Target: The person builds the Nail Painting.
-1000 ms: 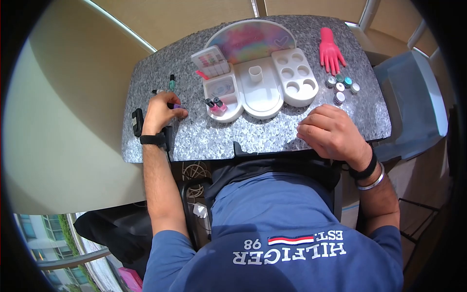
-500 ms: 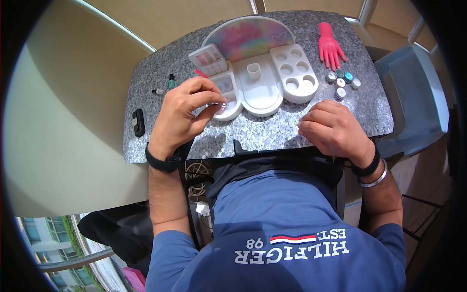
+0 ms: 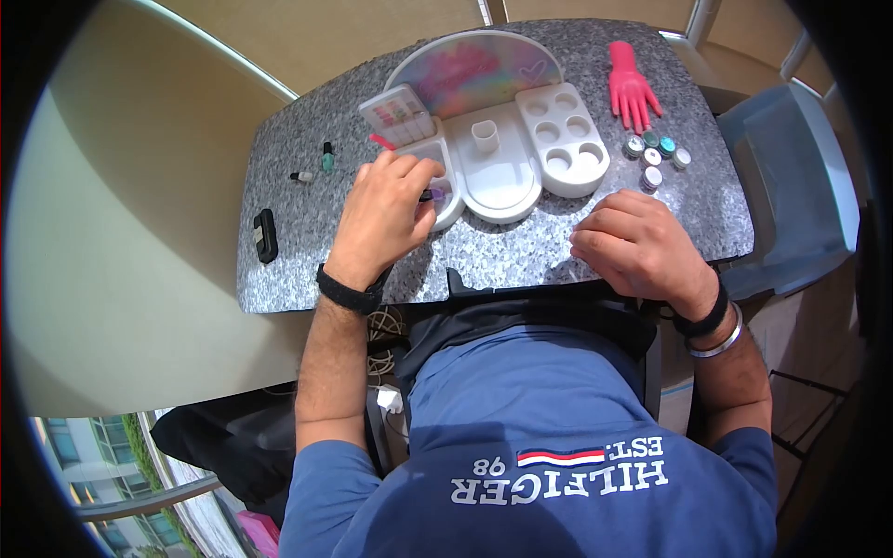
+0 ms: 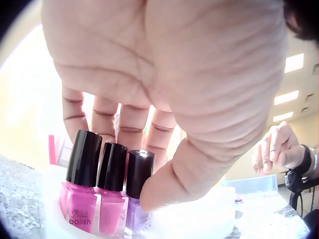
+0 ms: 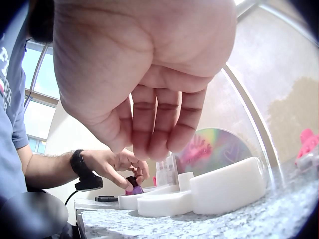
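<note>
My left hand [image 3: 386,209] is over the left section of a white nail-salon stand [image 3: 502,191]. Its thumb and fingers pinch the black cap of a purple nail polish bottle [image 4: 137,214], upright in the front compartment. Beside that bottle stand a dark pink nail polish bottle [image 4: 82,205] and a lighter pink nail polish bottle [image 4: 112,211], both with black caps. From the head view, my left hand hides these pink bottles. My right hand [image 3: 637,242] hovers around the table's front right with its fingers loosely curled, holding nothing.
A green polish bottle [image 3: 327,158], a small white bottle with a black cap [image 3: 300,176] and a black case [image 3: 265,235] lie left. Right of the stand are a pink model hand [image 3: 633,91] and several small jars [image 3: 652,158]. A bluish bin [image 3: 791,186] stands beside the table.
My left hand has picked the purple nail polish bottle off the table's left side and carried it right, into the stand's front left compartment. My right hand has hardly moved.
</note>
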A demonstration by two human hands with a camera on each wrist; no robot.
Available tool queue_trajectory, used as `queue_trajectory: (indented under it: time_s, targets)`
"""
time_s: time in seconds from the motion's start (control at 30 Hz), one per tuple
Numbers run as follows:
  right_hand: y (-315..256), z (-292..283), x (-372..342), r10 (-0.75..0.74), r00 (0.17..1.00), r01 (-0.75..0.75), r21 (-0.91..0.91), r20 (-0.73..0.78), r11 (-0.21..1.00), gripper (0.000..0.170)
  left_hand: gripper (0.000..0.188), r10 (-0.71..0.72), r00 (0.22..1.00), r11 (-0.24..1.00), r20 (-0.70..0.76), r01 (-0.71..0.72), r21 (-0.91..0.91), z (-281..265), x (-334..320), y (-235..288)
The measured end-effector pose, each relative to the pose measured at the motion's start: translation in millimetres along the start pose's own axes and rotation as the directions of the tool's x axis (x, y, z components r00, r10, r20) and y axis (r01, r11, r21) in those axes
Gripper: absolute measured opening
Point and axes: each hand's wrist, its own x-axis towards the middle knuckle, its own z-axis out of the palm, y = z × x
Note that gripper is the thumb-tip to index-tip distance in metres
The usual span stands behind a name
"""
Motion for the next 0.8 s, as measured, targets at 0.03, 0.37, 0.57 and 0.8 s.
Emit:
queue_trajectory:
  time_s: [0.03,0.37,0.57,0.8]
  targets:
    - [0,0,0,0.002,1.000,-0.002,-0.001,-0.001,1.000,0.015,0.037,0.002,1.000,1.000,0.002,-0.002,-0.002,1,0,-1]
    - [-1,-2,-1,0.005,1.000,-0.005,-0.006,0.000,1.000,0.015,0.038,-0.020,0.995,0.994,-0.100,0.008,-0.113,-1,-1,-8]
    - [1,-2,-2,0.003,1.000,-0.003,0.000,0.008,1.000,0.015,0.030,-0.078,0.996,0.991,-0.038,0.073,-0.112,-7,-4,-19]
    - [0,-2,-3,0.005,1.000,-0.005,-0.007,0.000,1.000,0.015,0.030,0.005,0.998,0.994,-0.065,-0.012,-0.106,-9,-3,-13]
